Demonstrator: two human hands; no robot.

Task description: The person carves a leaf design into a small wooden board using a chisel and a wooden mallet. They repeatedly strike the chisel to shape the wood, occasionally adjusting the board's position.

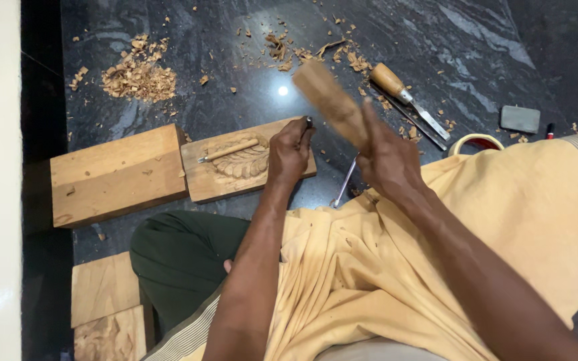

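floor: dark polished stone floor, veined, with wood chips scattered toward the far edge and a chip pile at far left
left fingers: left hand clenched round a chisel – only the top of the tool shows above the fist, its tip is hidden
right fingers: right hand wrapped tight on the lower end of a wooden mallet, head raised and motion-blurred, above and just right of the chisel top
workpiece: carved panel flat on the floor in front of the knees, leaf relief at its middle; left hand rests on its right end
handling: judged stiff and fairly light, and the fine relief could chip – grip by the plain edges, not the carving
on panel: spare wooden-handled tool lying across the relief
neighbours: plain wood block touching the panel's left edge; more boards near the left knee
far right: wooden-handled chisel, tape roll, grey sharpening stone
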